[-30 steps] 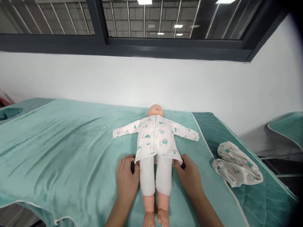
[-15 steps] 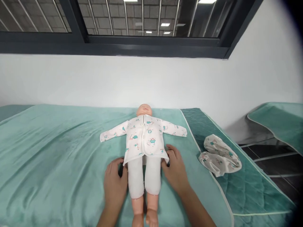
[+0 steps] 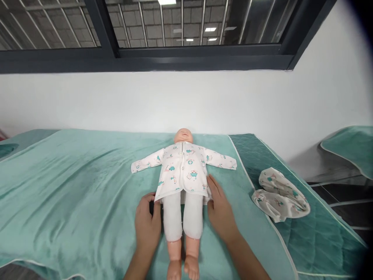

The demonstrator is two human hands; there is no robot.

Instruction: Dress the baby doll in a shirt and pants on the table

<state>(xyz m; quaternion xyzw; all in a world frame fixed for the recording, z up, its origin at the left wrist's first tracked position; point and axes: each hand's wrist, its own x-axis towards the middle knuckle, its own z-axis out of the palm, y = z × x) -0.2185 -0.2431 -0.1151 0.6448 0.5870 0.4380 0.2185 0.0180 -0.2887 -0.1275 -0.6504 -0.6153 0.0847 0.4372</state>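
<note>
A baby doll (image 3: pixel 182 194) lies on its back on a teal blanket (image 3: pixel 72 186), head toward the wall, arms spread. It wears a white printed shirt (image 3: pixel 182 171) and white leggings. My left hand (image 3: pixel 147 223) rests beside the doll's hip at the shirt's lower left hem, fingers curled with a small dark gap under them. My right hand (image 3: pixel 219 208) lies flat against the shirt's lower right edge, fingers stretched along the doll's side.
A crumpled printed garment (image 3: pixel 280 194) lies on darker quilted teal padding (image 3: pixel 305 229) to the right. A white wall and a dark-framed window stand behind. Another teal-covered surface (image 3: pixel 352 147) is at the far right.
My right hand has slid up from the hem to lie flatter along the doll's side. My left hand stays at the hip. The view shifted a little.
</note>
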